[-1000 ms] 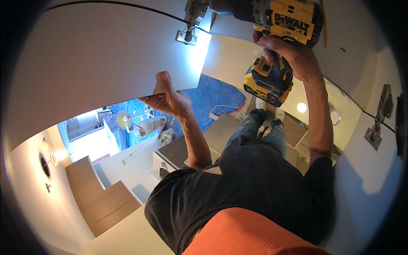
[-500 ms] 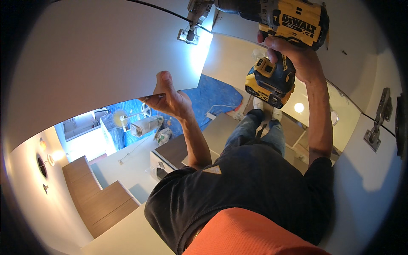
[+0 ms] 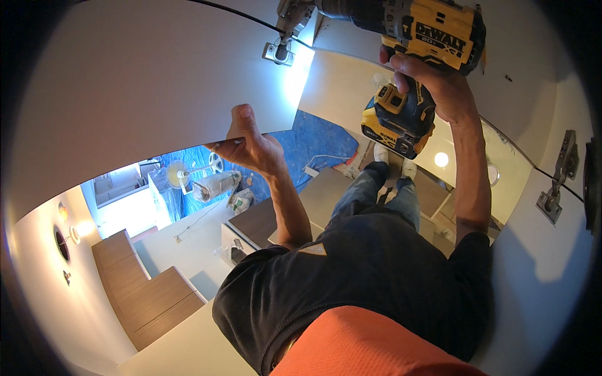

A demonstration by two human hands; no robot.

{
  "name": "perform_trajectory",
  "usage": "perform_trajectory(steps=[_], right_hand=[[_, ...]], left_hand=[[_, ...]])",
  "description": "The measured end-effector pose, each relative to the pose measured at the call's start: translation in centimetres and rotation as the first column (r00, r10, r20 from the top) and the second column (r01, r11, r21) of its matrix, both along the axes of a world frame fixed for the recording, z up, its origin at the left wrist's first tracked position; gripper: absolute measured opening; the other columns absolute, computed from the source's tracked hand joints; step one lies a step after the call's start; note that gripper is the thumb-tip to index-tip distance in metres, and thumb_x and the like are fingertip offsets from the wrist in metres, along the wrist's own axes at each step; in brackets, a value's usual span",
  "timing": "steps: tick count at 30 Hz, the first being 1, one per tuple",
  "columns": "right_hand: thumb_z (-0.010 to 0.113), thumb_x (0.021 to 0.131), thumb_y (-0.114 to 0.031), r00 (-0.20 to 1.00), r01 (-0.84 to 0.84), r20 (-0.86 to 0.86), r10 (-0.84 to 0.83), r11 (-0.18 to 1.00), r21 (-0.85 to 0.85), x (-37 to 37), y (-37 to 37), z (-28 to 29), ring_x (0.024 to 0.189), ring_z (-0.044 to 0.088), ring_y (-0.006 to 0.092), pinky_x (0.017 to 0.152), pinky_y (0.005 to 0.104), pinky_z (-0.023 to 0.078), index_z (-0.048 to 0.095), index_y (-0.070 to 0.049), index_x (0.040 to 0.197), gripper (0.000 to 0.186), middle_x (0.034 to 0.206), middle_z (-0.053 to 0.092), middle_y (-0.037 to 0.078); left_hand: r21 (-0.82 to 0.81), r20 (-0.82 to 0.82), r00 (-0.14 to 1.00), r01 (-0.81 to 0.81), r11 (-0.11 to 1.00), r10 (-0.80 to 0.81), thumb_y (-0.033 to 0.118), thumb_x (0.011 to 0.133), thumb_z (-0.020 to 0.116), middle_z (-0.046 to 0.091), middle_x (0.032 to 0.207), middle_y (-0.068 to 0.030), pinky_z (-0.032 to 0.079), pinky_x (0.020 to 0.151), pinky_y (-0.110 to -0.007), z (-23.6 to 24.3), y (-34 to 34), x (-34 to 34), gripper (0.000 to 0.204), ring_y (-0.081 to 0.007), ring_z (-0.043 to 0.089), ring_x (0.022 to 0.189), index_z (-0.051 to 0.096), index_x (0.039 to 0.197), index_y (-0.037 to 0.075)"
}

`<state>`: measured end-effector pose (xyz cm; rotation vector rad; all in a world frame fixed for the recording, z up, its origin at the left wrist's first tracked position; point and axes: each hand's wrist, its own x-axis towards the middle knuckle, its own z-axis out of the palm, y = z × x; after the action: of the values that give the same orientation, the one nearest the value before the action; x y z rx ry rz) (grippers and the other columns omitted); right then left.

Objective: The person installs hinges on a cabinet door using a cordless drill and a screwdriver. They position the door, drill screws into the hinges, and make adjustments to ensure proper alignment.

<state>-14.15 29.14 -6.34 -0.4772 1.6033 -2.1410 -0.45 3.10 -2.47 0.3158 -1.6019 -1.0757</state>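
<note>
My right hand (image 3: 436, 78) is wrapped round the grip of a yellow and black cordless drill (image 3: 442, 37). Its battery (image 3: 398, 128) hangs below my fingers. The drill's nose points left at a metal cabinet hinge (image 3: 293, 19), and its lit work lamp throws a bright patch beneath; the bit's tip is hidden. That hinge joins a white cabinet door (image 3: 157, 81) by a small plate (image 3: 278, 54). Gripping the door's lower edge is my left hand (image 3: 251, 144), thumb on the face and fingers partly hidden behind.
A second hinge (image 3: 558, 182) is fixed on the white panel at right. Below are my shoes (image 3: 407, 168), brown drawer or cabinet fronts (image 3: 147, 288), blue plastic sheeting (image 3: 313, 141) and a plastic-wrapped item (image 3: 216, 186). A lamp (image 3: 76, 235) glows at left.
Hardly anything differs. Both hands, the drill and the door keep their places, and the drill's battery end has tilted very slightly.
</note>
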Motion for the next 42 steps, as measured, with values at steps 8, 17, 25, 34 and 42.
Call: perform_trajectory(steps=[8,17,25,34,42], right_hand=[[0.073,0.085,-0.016,1.0,-0.007,-0.019,0.006,1.0,-0.008,0.02,0.01,0.4,0.061,0.059,0.0092,0.059,0.0235,0.052,0.068,-0.004,0.11,0.028,0.1,0.073,0.006],[0.074,0.085,-0.016,1.0,0.011,-0.015,-0.01,0.997,0.073,0.03,-0.04,0.93,0.06,0.06,0.0092,0.058,0.0233,0.051,0.069,-0.004,0.109,0.027,0.099,0.074,0.006],[0.073,0.087,-0.016,1.0,-0.009,-0.013,0.009,1.0,-0.009,0.09,-0.09,0.38,0.063,0.063,0.0097,0.061,0.0245,0.054,0.069,-0.004,0.11,0.026,0.101,0.074,0.006],[0.072,0.089,-0.016,1.0,0.011,-0.012,-0.01,0.998,0.065,0.42,-0.01,0.81,0.07,0.066,0.011,0.067,0.0262,0.057,0.068,-0.004,0.113,0.028,0.11,0.073,0.007],[0.073,0.087,-0.014,0.999,-0.011,0.04,0.013,0.999,-0.04,0.18,-0.01,0.29,0.071,0.067,0.0127,0.067,0.0271,0.057,0.068,-0.002,0.113,0.029,0.109,0.073,0.01]], left_hand=[[0.041,0.008,0.999,0.054,0.998,-0.054,0.013,0.077,0.083,0.056,0.123,-0.0119,0.053,0.103,-0.043,0.21,0.22,0.25,0.082,-0.0232,0.058,0.116,0.033,0.142,0.012],[0.069,-0.013,0.999,0.046,0.997,-0.045,0.011,0.077,0.082,0.056,0.122,-0.0123,0.054,0.102,-0.045,0.48,0.43,0.16,0.079,-0.0238,0.059,0.115,0.035,0.14,0.011],[0.032,-0.032,0.998,0.053,0.998,-0.052,0.009,0.077,0.081,0.056,0.12,-0.0125,0.057,0.099,-0.042,0.15,0.46,-0.02,0.075,-0.0239,0.06,0.113,0.036,0.138,0.011],[0.056,-0.01,0.999,0.05,0.997,-0.05,0.008,0.077,0.08,0.056,0.121,-0.0117,0.056,0.099,-0.042,0.14,0.46,-0.07,0.075,-0.0241,0.06,0.114,0.037,0.139,0.011],[0.022,0.01,1.0,-0.022,1.0,0.022,0.02,0.073,0.084,0.056,0.116,-0.0112,0.054,0.098,-0.057,0.06,0.28,-0.35,0.08,-0.0268,0.06,0.111,0.037,0.138,0.012]])
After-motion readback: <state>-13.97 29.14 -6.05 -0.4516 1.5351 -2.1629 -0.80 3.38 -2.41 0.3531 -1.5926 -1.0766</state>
